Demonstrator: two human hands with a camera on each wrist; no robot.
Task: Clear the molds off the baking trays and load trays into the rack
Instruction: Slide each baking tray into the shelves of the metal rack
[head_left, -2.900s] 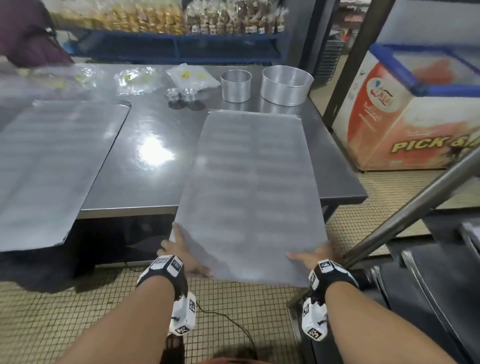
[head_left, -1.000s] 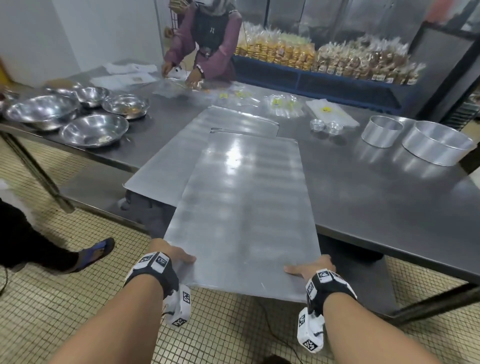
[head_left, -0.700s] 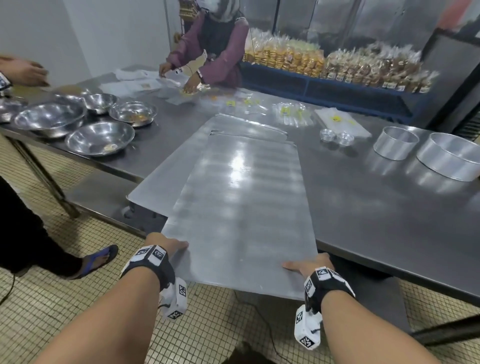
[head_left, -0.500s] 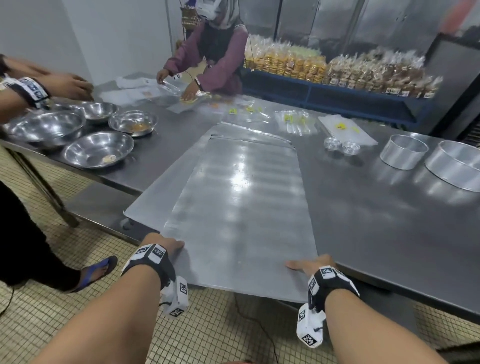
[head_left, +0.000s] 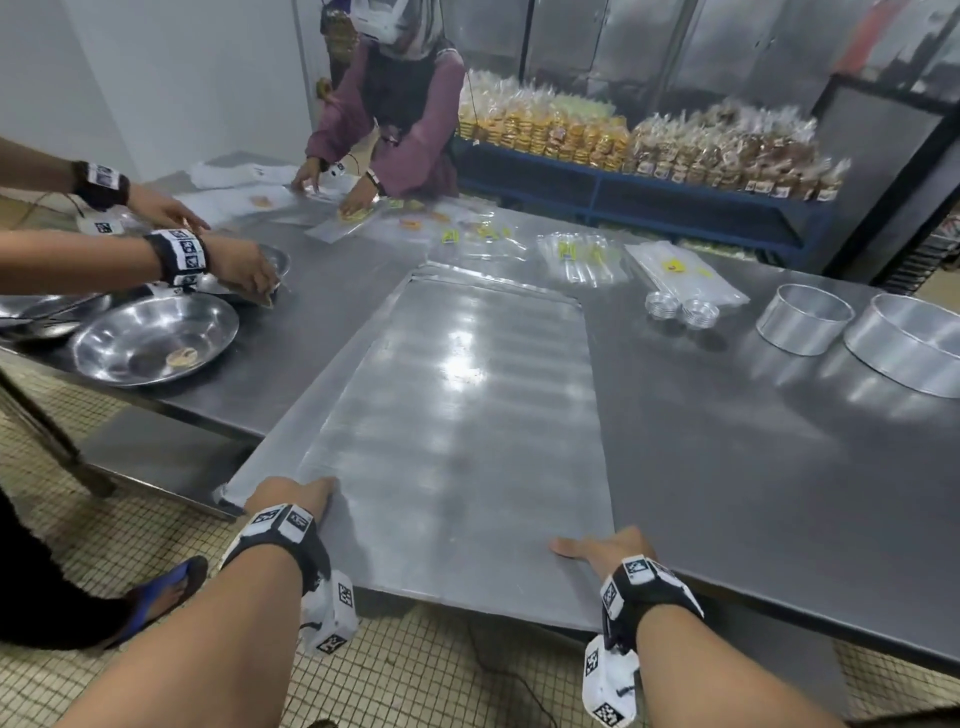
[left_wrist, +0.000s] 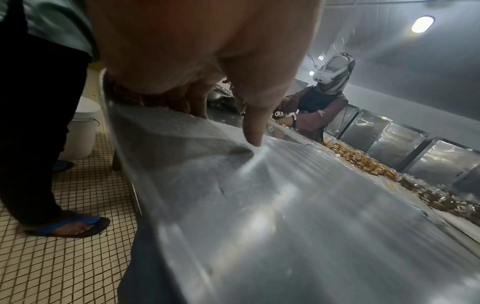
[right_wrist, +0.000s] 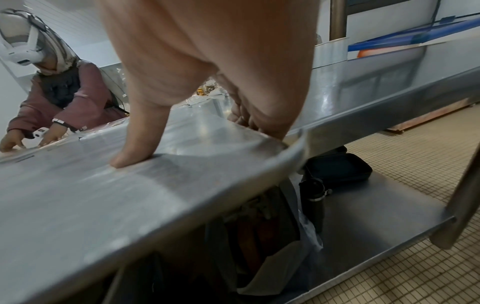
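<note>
A flat metal baking tray (head_left: 457, 426) lies on top of a second tray (head_left: 291, 441), whose left strip shows beneath it. The near ends of both hang over the steel table (head_left: 753, 467). My left hand (head_left: 291, 496) grips the top tray's near-left corner, thumb (left_wrist: 253, 131) pressed on the sheet (left_wrist: 285, 205), fingers under it. My right hand (head_left: 597, 551) grips the near-right corner, thumb (right_wrist: 135, 152) on top of the tray (right_wrist: 103, 195) and fingers (right_wrist: 249, 121) curled round its edge. Two round ring molds (head_left: 802, 325) (head_left: 909, 348) and small foil cups (head_left: 680, 309) stand on the table at the far right.
Steel bowls (head_left: 150, 340) sit at the table's left, where another person's arms (head_left: 156, 254) reach in. A person in a purple top (head_left: 395, 140) works at the far edge among plastic bags (head_left: 582, 254). Packed goods fill a blue shelf (head_left: 649, 182) behind. A sandalled foot (head_left: 161, 592) stands at my left.
I have carried the tray from the right end of the table to the left and laid it over the second tray, then pushed it further on. Another person's arms have come in at left.
</note>
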